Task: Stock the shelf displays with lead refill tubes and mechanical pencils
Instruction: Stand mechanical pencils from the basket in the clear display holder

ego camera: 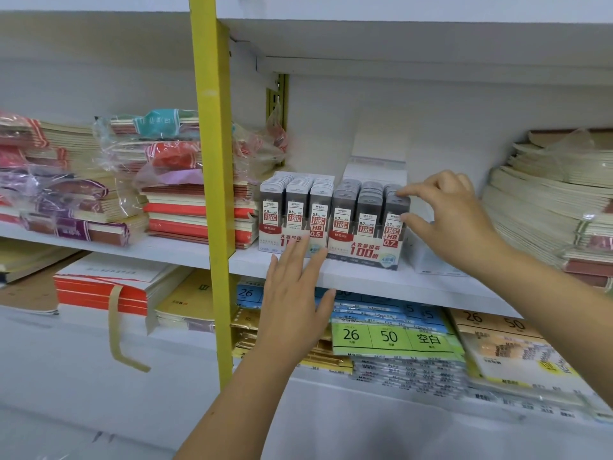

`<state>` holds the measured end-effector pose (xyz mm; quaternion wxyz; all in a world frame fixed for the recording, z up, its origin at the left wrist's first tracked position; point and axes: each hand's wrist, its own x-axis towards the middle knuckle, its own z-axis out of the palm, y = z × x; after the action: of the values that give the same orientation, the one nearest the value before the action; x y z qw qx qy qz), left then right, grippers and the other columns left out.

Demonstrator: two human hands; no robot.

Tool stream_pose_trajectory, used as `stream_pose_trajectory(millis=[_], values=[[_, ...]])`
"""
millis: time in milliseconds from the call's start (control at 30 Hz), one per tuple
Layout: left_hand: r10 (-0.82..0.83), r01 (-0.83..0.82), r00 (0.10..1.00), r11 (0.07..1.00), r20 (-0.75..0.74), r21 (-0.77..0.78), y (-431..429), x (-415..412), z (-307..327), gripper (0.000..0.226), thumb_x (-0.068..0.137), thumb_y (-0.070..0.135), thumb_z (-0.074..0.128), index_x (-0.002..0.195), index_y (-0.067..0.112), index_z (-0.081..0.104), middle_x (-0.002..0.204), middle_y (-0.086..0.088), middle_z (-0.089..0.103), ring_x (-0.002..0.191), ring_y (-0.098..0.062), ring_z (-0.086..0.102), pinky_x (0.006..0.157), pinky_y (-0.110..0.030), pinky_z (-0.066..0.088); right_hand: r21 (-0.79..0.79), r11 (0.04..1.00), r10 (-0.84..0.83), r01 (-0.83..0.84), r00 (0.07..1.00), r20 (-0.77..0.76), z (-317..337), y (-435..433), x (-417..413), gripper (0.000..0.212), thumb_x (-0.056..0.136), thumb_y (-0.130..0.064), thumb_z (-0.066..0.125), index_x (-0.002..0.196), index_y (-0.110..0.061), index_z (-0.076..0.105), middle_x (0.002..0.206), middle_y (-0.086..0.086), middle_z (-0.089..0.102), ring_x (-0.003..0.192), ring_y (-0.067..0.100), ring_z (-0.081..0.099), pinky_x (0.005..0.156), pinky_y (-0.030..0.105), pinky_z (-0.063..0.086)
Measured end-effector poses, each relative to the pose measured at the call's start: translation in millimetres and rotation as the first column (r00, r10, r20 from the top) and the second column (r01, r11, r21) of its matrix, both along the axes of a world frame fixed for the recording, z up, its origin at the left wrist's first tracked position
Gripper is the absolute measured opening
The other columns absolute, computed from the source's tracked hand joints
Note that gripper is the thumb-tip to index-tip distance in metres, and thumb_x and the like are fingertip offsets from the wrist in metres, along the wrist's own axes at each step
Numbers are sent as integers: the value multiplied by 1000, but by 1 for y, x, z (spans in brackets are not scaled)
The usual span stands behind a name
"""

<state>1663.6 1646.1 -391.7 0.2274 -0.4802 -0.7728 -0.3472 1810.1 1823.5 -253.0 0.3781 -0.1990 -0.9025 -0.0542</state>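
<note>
A white shelf [365, 277] carries the 0.7 display [361, 250], a clear tray packed with three rows of upright grey lead tubes. Notebook stacks sit well left of it, past a yellow post [212, 194], and more notebooks [547, 207] are piled to its right. Paper packs [391, 336] lie on the level below it, and a white box [378, 161] stands just behind it. Touching its left side is the 0.5 display [292, 207], equally full. The left hand [292, 303] reaches up flat, its grip open, straight fingertips across the 0.5 display's lower front. The right hand [454, 214] comes from the right, its grip closed, thumb and forefinger pinching the front tube [394, 207] of the 0.7 display's rightmost row.
</note>
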Motion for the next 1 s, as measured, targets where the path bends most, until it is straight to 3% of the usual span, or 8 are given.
stream_pose_trajectory(millis=[133, 233, 400, 533, 633, 733, 867, 1000], values=[[-77, 85, 995, 985, -59, 148, -14, 23, -11, 43, 91, 27, 56, 134, 19, 56, 142, 0, 52, 133, -17, 42, 112, -33, 36, -34, 977, 196, -211, 946, -260, -33, -25, 23, 29, 93, -16, 56, 122, -22, 59, 98, -10, 47, 91, 11, 47, 73, 14, 30], [-210, 211, 977, 975, 21, -64, -28, 42, -55, 40, 92, 23, 56, 132, 18, 58, 132, 0, 56, 122, -18, 50, 98, -34, 46, -297, 873, 290, -387, 901, -321, -104, -50, 43, 20, 93, -23, 52, 111, -32, 59, 86, -16, 56, 74, 6, 54, 63, 11, 38], [-101, 342, 902, 759, 419, -554, -64, 57, -189, 54, 100, 31, 52, 151, 22, 37, 155, -1, 32, 137, -23, 38, 105, -39, 42, -789, 612, 275, -53, 950, 150, -284, -65, 68, 21, 97, -19, 52, 114, -29, 58, 93, -13, 57, 74, 4, 55, 62, 17, 38], [141, 406, 761, 658, 633, -635, -83, 75, -283, 63, 98, 33, 59, 153, 14, 33, 159, -8, 29, 144, -25, 33, 114, -32, 29, -818, 493, 275, 297, 838, 471, -414, -71, 96, 26, 95, -21, 56, 121, -19, 60, 115, 2, 60, 103, 17, 59, 86, 24, 44], [305, 417, 636, 638, 709, -648, -93, 83, -330, 67, 95, 31, 64, 153, 13, 34, 156, -11, 34, 143, -26, 34, 115, -33, 28, -828, 327, 319, 455, 771, 550, -476, -79, 112, 33, 97, -21, 56, 130, -17, 55, 130, 4, 57, 113, 17, 56, 86, 21, 39], [414, 376, 554, 650, 723, -660, -95, 85, -361, 72, 92, 28, 68, 154, 17, 33, 153, -11, 38, 140, -27, 39, 114, -36, 32, -797, 330, 330, 506, 730, 599, -516, -81, 117, 39, 94, -18, 59, 132, -12, 53, 131, 9, 56, 115, 23, 56, 84, 20, 38], [448, 379, 523, 640, 725, -668, -85, 84, -387, 70, 98, 25, 60, 158, 20, 23, 158, -11, 34, 143, -30, 34, 117, -40, 30, -763, 391, 344, 515, 687, 640, -545, -82, 108, 62, 91, -26, 65, 146, -15, 38, 150, 11, 35, 136, 28, 35, 111, 34, 32], [505, 336, 457, 664, 732, -668, -70, 82, -404, 67, 99, 22, 59, 157, 16, 26, 157, -11, 35, 143, -30, 36, 119, -39, 29, -697, 454, 266, 555, 662, 701, -562, -86, 101, 68, 87, -33, 68, 146, -21, 36, 152, 8, 28, 140, 28, 26, 116, 38, 26]])
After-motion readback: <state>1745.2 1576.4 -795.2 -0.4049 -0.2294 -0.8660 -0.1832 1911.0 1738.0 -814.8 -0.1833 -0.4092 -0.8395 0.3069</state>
